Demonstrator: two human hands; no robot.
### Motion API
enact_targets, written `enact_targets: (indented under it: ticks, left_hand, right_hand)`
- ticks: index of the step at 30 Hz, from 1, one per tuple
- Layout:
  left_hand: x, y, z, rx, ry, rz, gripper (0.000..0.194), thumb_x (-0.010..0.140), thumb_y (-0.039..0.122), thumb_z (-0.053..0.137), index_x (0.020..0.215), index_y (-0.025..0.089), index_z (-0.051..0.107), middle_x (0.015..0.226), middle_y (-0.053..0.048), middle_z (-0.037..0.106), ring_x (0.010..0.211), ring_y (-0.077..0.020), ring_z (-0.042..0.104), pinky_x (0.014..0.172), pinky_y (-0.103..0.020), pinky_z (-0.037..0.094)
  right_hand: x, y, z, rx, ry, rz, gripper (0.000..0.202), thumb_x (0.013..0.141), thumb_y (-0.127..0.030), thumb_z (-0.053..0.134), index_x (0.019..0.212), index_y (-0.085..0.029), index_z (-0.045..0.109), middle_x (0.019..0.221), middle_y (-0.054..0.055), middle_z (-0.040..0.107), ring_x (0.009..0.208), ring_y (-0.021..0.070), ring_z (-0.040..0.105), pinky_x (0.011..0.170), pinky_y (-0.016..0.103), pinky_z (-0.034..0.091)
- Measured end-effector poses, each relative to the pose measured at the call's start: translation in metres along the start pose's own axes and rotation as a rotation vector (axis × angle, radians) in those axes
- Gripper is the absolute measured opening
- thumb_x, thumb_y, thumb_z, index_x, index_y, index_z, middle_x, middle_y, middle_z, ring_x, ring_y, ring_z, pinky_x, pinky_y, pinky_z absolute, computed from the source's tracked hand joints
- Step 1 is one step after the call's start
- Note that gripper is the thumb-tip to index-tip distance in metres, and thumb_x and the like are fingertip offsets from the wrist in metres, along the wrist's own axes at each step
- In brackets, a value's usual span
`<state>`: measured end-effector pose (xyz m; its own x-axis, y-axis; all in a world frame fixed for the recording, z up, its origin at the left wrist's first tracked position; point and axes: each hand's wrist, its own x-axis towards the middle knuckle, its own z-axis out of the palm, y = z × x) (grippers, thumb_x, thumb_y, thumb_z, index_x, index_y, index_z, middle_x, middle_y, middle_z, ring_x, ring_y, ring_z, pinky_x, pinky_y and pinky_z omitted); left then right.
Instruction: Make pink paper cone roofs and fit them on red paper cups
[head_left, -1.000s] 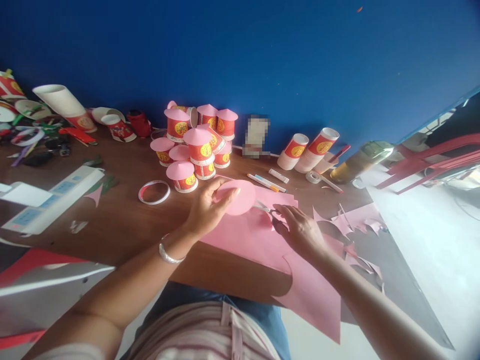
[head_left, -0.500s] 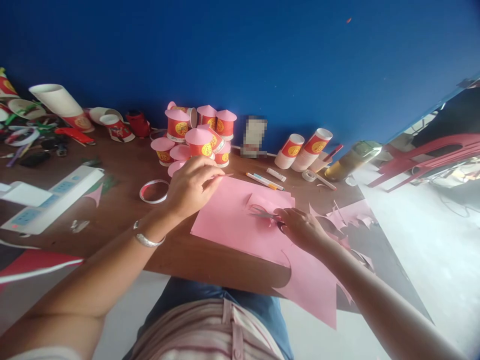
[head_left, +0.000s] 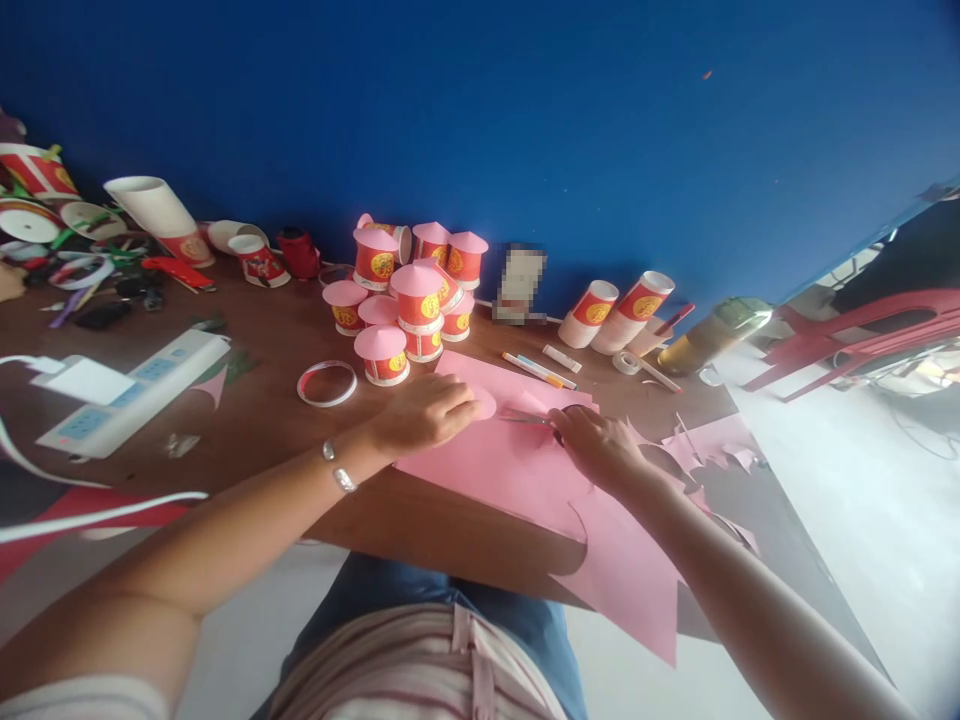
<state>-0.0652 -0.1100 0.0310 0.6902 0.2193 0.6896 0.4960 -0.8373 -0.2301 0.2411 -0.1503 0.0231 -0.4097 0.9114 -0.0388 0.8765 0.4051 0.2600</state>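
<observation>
My left hand (head_left: 433,408) is closed on a round piece of pink paper (head_left: 484,402), with the fingers pinched on its left side. The scissors (head_left: 525,416) are in my right hand (head_left: 600,442); their blades point left toward the round piece, and my fingers hide much of the handles. Under both hands lies a large pink paper sheet (head_left: 480,470). Another pink sheet (head_left: 630,580) with a curved cut edge hangs over the table's front edge below my right wrist. Paper cups with pink cone tops (head_left: 380,352) stand grouped behind my left hand.
A tape roll (head_left: 326,384) and a white power strip (head_left: 139,390) lie on the left. Behind the sheet are markers (head_left: 536,370), tall stacked cups (head_left: 589,315) and a bottle (head_left: 712,335). Pink scraps (head_left: 705,445) cover the right side. Part of another person's hand (head_left: 9,282) seems to show far left.
My left hand has come nearer, down from the cups to the scissors, and the round pink piece now shows in it. My right hand still holds the scissors. The view has shifted slightly left.
</observation>
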Motion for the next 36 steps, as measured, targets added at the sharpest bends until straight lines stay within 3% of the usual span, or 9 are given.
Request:
enact_targets:
  ticks: [7,12,15,17,19,24,27,31,36]
  left_hand:
    - [-0.013,-0.008,0.022,-0.068,-0.062,0.002,0.020,0.097,0.008,0.055,0.090,0.021,0.068,0.079,-0.001,0.064,0.073,-0.0141,0.057,0.067,-0.029,0.042]
    - [-0.017,-0.003,0.032,-0.131,-0.160,-0.036,0.023,0.097,0.008,0.052,0.089,0.020,0.070,0.080,-0.003,0.065,0.073,-0.0148,0.057,0.067,-0.029,0.047]
    - [-0.018,0.001,0.033,-0.245,-0.191,-0.019,0.019,0.098,0.030,0.061,0.088,0.019,0.071,0.078,-0.005,0.067,0.072,-0.0169,0.058,0.066,-0.031,0.050]
    - [-0.019,0.002,0.032,-0.348,-0.160,-0.028,0.034,0.092,0.051,0.068,0.094,0.018,0.073,0.080,-0.007,0.070,0.074,-0.0188,0.062,0.068,-0.033,0.052]
    - [-0.021,0.001,0.031,-0.438,-0.129,-0.081,0.045,0.086,0.058,0.072,0.102,0.016,0.073,0.085,-0.008,0.073,0.078,-0.0199,0.066,0.071,-0.033,0.054]
    - [-0.025,-0.006,0.032,-0.448,-0.242,-0.345,0.028,0.096,0.038,0.065,0.114,0.017,0.070,0.103,-0.008,0.075,0.096,-0.0211,0.070,0.085,-0.034,0.057]
    - [-0.024,-0.009,0.031,-0.444,-0.397,-0.447,0.040,0.089,0.037,0.072,0.124,0.019,0.066,0.120,-0.010,0.071,0.112,-0.0254,0.067,0.094,-0.039,0.057]
    - [-0.017,-0.010,0.025,-0.477,-0.540,-0.459,0.062,0.077,0.038,0.083,0.133,0.020,0.061,0.129,-0.011,0.066,0.119,-0.0280,0.063,0.102,-0.042,0.054]
    - [-0.007,-0.011,0.021,-0.496,-0.650,-0.483,0.060,0.078,0.033,0.083,0.132,0.018,0.061,0.132,-0.012,0.064,0.119,-0.0272,0.064,0.103,-0.040,0.054]
  right_hand:
    - [0.000,0.041,-0.003,-0.061,0.137,-0.074,0.037,0.097,-0.006,0.043,0.122,-0.018,0.068,0.107,0.013,0.073,0.094,0.0229,0.066,0.070,0.030,0.046]
    - [0.001,0.029,0.007,0.087,0.077,0.065,0.036,0.098,-0.016,0.049,0.131,-0.022,0.063,0.116,0.009,0.075,0.097,0.0223,0.070,0.063,0.028,0.047]
    - [0.000,0.019,0.014,0.102,0.062,0.053,0.034,0.100,-0.018,0.048,0.131,-0.024,0.063,0.122,0.008,0.073,0.103,0.0218,0.069,0.063,0.028,0.047]
    - [-0.001,0.017,0.016,0.103,0.054,0.048,0.037,0.102,-0.019,0.046,0.134,-0.025,0.061,0.127,0.007,0.072,0.108,0.0224,0.068,0.065,0.029,0.049]
    - [-0.002,0.020,0.016,0.112,0.032,0.061,0.038,0.102,-0.020,0.045,0.136,-0.025,0.061,0.128,0.008,0.072,0.113,0.0238,0.066,0.071,0.031,0.051]
    - [-0.006,0.028,0.013,0.161,0.001,0.133,0.036,0.103,-0.021,0.044,0.129,-0.030,0.068,0.121,0.005,0.074,0.109,0.0238,0.067,0.081,0.034,0.052]
    - [-0.009,0.032,0.016,0.168,0.012,0.172,0.038,0.103,-0.021,0.042,0.126,-0.032,0.070,0.120,0.004,0.074,0.104,0.0236,0.069,0.079,0.035,0.052]
    - [-0.012,0.040,0.025,0.189,0.034,0.179,0.040,0.101,-0.020,0.043,0.129,-0.034,0.069,0.128,0.004,0.072,0.109,0.0241,0.068,0.082,0.034,0.054]
    - [-0.014,0.051,0.032,0.220,0.068,0.182,0.039,0.100,-0.019,0.046,0.126,-0.033,0.071,0.124,0.003,0.073,0.110,0.0232,0.068,0.079,0.033,0.054]
